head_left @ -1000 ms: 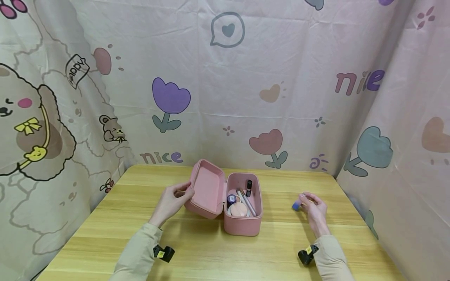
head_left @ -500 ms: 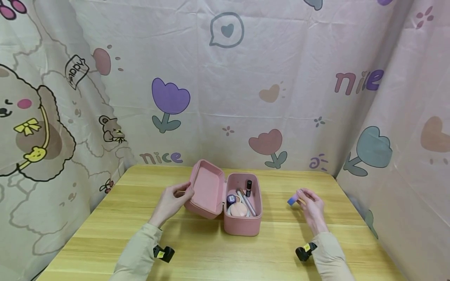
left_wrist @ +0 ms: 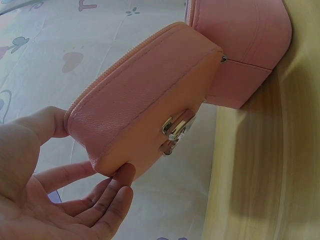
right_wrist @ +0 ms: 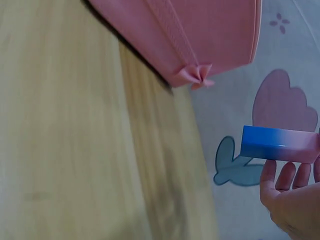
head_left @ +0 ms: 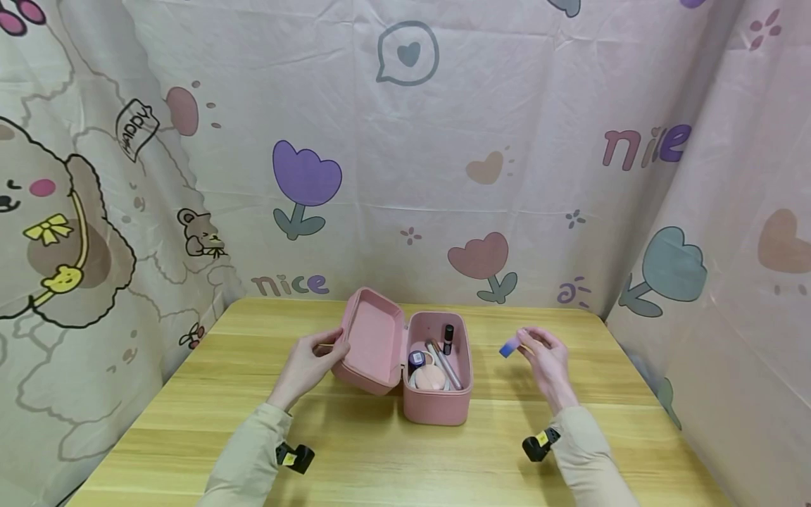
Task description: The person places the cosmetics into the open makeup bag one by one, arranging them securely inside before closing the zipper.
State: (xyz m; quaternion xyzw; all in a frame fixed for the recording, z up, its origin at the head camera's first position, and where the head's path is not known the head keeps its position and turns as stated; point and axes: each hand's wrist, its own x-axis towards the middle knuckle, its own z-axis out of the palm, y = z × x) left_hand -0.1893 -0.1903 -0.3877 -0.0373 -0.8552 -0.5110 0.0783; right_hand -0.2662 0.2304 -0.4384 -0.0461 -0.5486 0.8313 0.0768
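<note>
A pink zippered cosmetic case (head_left: 437, 410) stands on the table with its lid (head_left: 374, 338) swung out to the left. My left hand (head_left: 310, 366) pinches the lid's outer edge between thumb and fingers; the left wrist view shows a metal clasp (left_wrist: 175, 132) on the lid's outside. To the right of the case, my right hand (head_left: 548, 362) holds a small box-shaped item, blue fading to pink (right_wrist: 277, 144), by its pink end above the table. Inside the case lie a round powder puff (head_left: 429, 378), a dark jar (head_left: 416, 360), slim tubes (head_left: 446, 366) and a black-capped tube (head_left: 448, 339).
The wooden table (head_left: 342, 458) reaches back to a patterned curtain (head_left: 405, 141), which also hangs on both sides. A pink bow (right_wrist: 196, 75) sticks out from the case's side in the right wrist view.
My right hand has moved left and away from me, bringing the blue-pink item up off the table area and closer to the case. My left hand and the lid have stayed put.
</note>
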